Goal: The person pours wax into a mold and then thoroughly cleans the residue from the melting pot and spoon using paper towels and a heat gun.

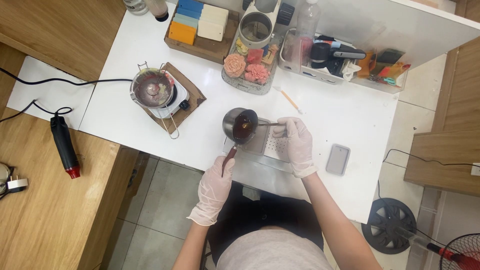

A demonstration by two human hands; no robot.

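- Right now, left hand [216, 186] (gloved) is closed round the dark-red handle of a small metal pot [240, 125], tilted over a grey tray [265, 145] at the near edge of the white table [330, 112].
- Right hand [296, 144], gloved too, fingers pinched on a thin stir stick [270, 124] w/ its tip at the pot rim.
- Dark amber liquid inside; whether it's flowing, can't tell.
- To do this well, prob.: tilt slowly, keep lip low over tray, steady the handle, let stick guide the stream.
- Hot plate w/ bowl [155, 90] sits well apart, left; pink flower pieces [247, 67] beyond.
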